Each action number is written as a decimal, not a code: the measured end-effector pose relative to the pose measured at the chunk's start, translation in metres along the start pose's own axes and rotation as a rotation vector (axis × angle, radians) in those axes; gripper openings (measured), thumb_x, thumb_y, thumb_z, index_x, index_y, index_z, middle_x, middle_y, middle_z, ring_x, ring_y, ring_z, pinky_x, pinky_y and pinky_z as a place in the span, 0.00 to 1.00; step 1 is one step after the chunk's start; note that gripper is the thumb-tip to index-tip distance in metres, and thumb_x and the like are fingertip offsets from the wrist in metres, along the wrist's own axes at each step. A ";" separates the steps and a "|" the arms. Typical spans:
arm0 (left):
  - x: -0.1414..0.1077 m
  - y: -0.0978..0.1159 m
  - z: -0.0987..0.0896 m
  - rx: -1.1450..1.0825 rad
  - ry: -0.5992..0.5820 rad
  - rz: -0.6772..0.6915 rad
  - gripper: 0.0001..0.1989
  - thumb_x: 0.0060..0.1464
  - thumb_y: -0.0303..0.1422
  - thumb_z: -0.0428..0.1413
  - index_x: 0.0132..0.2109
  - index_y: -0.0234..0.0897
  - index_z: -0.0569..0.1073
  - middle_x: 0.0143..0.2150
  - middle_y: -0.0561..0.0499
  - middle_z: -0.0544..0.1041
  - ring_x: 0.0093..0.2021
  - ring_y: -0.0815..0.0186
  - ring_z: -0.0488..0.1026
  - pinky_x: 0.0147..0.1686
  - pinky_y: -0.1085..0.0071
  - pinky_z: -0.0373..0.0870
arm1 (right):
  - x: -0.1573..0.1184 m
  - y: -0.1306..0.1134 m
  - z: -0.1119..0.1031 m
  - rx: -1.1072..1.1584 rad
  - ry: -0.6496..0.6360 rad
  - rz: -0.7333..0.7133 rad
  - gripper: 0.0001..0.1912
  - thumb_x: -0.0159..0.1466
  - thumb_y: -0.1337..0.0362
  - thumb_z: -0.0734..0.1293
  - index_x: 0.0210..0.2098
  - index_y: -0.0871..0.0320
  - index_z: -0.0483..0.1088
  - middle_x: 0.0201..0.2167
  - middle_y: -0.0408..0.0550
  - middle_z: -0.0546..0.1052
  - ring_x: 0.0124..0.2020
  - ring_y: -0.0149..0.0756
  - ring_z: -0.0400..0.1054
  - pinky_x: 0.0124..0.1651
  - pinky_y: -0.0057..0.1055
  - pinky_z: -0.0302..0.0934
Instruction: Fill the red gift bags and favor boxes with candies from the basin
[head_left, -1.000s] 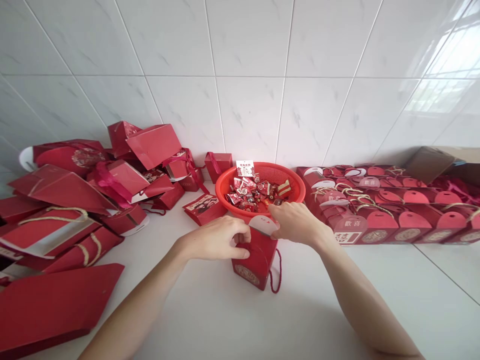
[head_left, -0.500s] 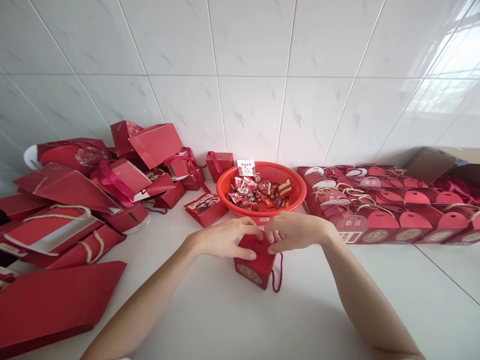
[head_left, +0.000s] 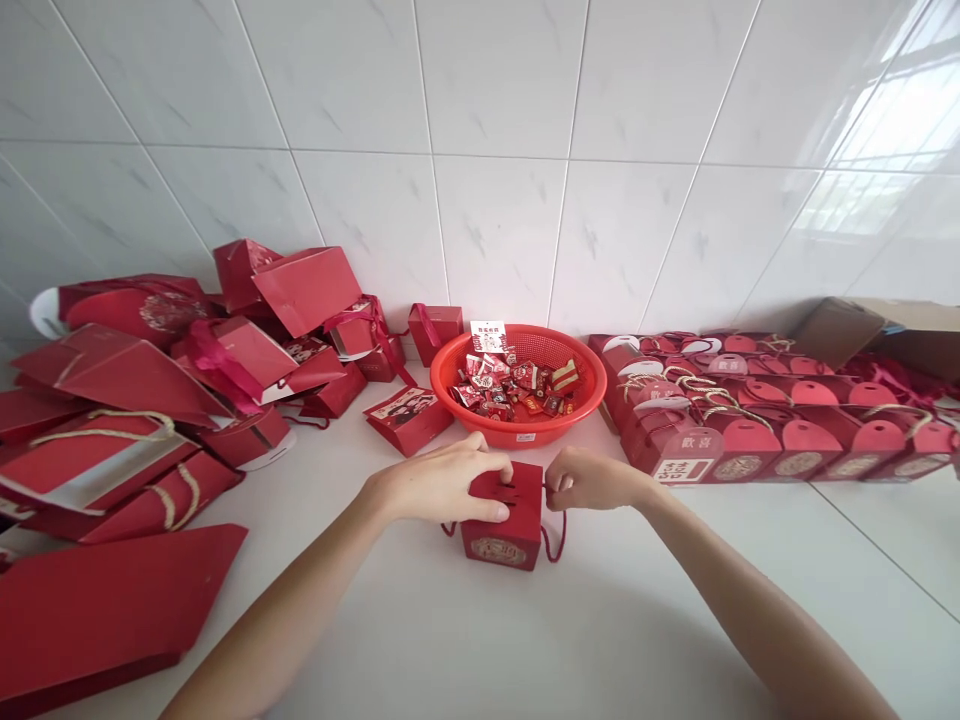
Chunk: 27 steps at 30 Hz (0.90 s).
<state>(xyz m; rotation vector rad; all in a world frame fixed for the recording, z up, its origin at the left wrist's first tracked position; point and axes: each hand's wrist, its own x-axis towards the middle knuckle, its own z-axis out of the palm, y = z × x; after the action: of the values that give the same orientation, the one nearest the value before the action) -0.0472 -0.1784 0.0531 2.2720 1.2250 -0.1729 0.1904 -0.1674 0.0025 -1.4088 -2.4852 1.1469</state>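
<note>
1. The small red cardboard box with a round gold emblem on its front (head_left: 501,548) stood upright on the white desk (head_left: 427,640), between the two hands.
2. The left hand (head_left: 454,485) lay over the box's top; its grip was apart, thumb and fingers touching the top near the slots.
3. The right hand (head_left: 594,480) was just beside the box's upper right edge, its grip together, clamped on the dark red twisted cord (head_left: 557,548), which looped down below it.
4. Just behind the box sat the round orange-red plastic basket (head_left: 491,432), holding red-wrapped sweets (head_left: 529,378).
5. Rows of red lidded gift boxes (head_left: 750,452) stood to the right; jumbled red cartons (head_left: 135,375) lay left.
</note>
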 end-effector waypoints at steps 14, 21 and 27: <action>-0.012 0.013 0.004 -0.201 0.283 0.183 0.15 0.57 0.40 0.56 0.49 0.43 0.79 0.50 0.47 0.73 0.42 0.61 0.75 0.41 0.67 0.72 | -0.026 -0.051 -0.023 0.712 0.125 -0.216 0.19 0.56 0.51 0.75 0.27 0.59 0.69 0.25 0.44 0.76 0.30 0.32 0.68 0.38 0.31 0.61; -0.022 0.015 -0.013 -0.866 0.272 0.350 0.26 0.60 0.44 0.59 0.62 0.41 0.68 0.56 0.43 0.76 0.55 0.55 0.75 0.54 0.57 0.73 | -0.033 -0.048 -0.027 0.626 0.199 -0.207 0.18 0.61 0.51 0.72 0.28 0.59 0.69 0.25 0.43 0.75 0.30 0.31 0.67 0.37 0.30 0.59; -0.018 0.030 0.001 -0.994 0.170 0.496 0.30 0.60 0.40 0.61 0.66 0.44 0.64 0.69 0.43 0.64 0.68 0.48 0.62 0.63 0.52 0.64 | -0.033 -0.053 -0.018 0.594 0.278 -0.196 0.14 0.59 0.55 0.72 0.29 0.60 0.69 0.26 0.43 0.73 0.29 0.31 0.66 0.32 0.29 0.58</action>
<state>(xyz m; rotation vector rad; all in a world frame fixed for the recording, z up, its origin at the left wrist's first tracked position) -0.0334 -0.2050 0.0704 1.6127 0.5527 0.6765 0.1790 -0.1978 0.0583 -1.0437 -1.8273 1.3756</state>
